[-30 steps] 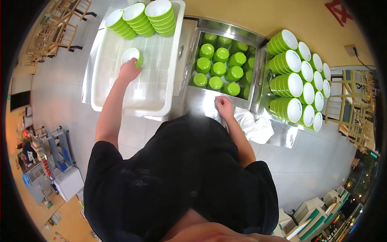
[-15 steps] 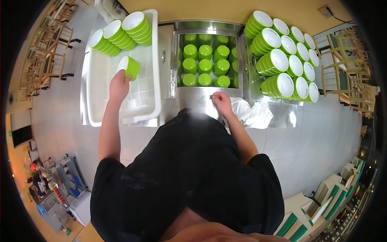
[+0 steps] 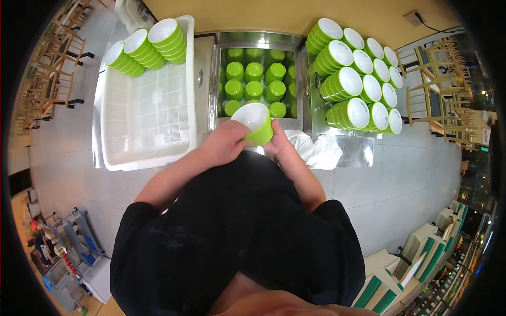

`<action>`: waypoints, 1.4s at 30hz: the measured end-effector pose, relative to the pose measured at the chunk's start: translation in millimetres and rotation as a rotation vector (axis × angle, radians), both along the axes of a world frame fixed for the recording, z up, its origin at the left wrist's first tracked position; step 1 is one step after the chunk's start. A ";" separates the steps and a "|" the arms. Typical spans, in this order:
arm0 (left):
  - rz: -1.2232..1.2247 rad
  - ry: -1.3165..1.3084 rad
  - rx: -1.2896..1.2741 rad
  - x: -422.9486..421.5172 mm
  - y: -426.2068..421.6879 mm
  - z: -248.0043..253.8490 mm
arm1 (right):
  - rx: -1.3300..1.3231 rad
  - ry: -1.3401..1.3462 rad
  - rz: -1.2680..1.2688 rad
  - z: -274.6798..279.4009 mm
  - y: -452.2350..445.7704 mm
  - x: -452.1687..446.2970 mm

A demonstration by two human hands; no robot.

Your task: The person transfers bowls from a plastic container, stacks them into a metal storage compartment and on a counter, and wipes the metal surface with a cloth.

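Observation:
A green cup with a white inside is held in front of my chest, its mouth tilted up and to the left. My left hand grips its left side at the rim. On the cup's right side is my right hand, its fingers partly hidden behind the cup. Just beyond lies a metal compartment with several upside-down green cups in rows. The white plastic basket at the left holds three stacks of cups at its far end.
Several nested stacks of green cups lie on the metal counter at the right. A white cloth lies near the front edge. A cable hangs from a wall socket. Wooden chairs stand on both sides.
My left hand has brought the cup from the basket to the middle. My right hand has moved from the counter edge onto the cup. The view has shifted slightly.

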State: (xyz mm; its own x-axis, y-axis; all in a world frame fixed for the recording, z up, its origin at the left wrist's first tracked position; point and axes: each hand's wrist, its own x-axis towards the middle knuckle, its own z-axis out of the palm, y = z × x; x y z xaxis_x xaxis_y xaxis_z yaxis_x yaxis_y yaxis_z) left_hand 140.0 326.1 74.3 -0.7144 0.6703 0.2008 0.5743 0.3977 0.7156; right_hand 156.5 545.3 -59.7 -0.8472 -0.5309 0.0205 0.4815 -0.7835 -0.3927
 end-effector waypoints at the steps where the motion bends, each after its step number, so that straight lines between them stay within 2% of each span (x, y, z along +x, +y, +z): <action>1: -0.042 -0.017 0.003 1.7 2.0 -2.7 | 0.014 -0.109 0.015 -12.1 3.0 6.0; 2: -0.040 -0.019 0.008 1.4 2.2 -8.3 | 0.028 -0.218 0.030 -24.0 7.1 11.9; 3: 0.001 -0.044 0.012 0.9 0.3 -14.1 | -0.045 -0.213 0.043 -22.1 6.5 17.0; 8: 0.160 -0.175 0.018 -1.5 -2.3 -31.6 | -0.055 -0.148 0.017 -17.6 -5.1 18.2; 14: 0.108 0.001 0.003 -28.1 -10.4 -32.4 | 0.040 -0.214 -0.016 -26.0 -1.8 -8.7; 16: 0.269 0.261 -0.149 -39.5 -20.2 -23.5 | 0.088 -0.234 -0.023 -42.3 5.4 -23.2; 17: 0.278 0.251 -0.148 -42.9 -25.9 -24.8 | 0.236 -0.215 -0.069 -52.7 11.2 -32.8; 19: 0.533 0.302 -0.362 -48.2 -37.3 -29.4 | 0.617 -0.264 -0.157 -48.8 17.5 -49.1; 20: 0.543 0.289 -0.360 -49.8 -41.6 -31.1 | 0.626 -0.269 -0.144 -46.3 23.4 -58.8; 22: 0.605 0.249 -0.413 -50.1 -47.9 -33.2 | 1.236 -0.274 -0.080 -43.3 38.6 -84.6; 24: 0.630 0.216 -0.378 -51.9 -50.6 -35.4 | 1.309 -0.195 -0.104 -86.3 58.4 -113.4; 29: 0.588 0.107 -0.334 -57.9 -53.5 -34.8 | 1.996 0.127 0.018 -118.1 88.6 -197.5; 30: 0.603 0.090 -0.338 -59.0 -54.5 -35.0 | 1.995 0.136 0.043 -117.9 89.1 -213.8; 32: 0.580 0.062 -0.341 -60.7 -55.4 -35.6 | 2.229 0.286 0.064 -119.1 90.1 -246.5; 33: 0.595 0.048 -0.343 -62.1 -54.8 -34.7 | 2.228 0.298 0.087 -120.2 90.3 -263.5; 35: 0.599 0.022 -0.354 -64.1 -53.2 -32.0 | 2.439 0.386 0.231 -126.2 91.0 -293.8; 39: 0.613 -0.013 -0.380 -66.8 -53.6 -32.4 | 2.608 0.519 0.457 -148.6 91.6 -333.1; 42: 0.611 -0.035 -0.390 -68.2 -54.3 -32.4 | 2.644 0.600 0.516 -170.7 92.0 -344.2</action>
State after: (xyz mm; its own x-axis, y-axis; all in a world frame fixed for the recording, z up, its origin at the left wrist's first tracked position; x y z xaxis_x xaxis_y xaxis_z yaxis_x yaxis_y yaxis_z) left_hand 71.8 271.8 41.9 -0.9859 0.1674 -0.0009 0.1473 0.8702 0.4702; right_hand -187.7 637.3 -230.3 -0.8803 0.0391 -0.4727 -0.0226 0.9920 0.1243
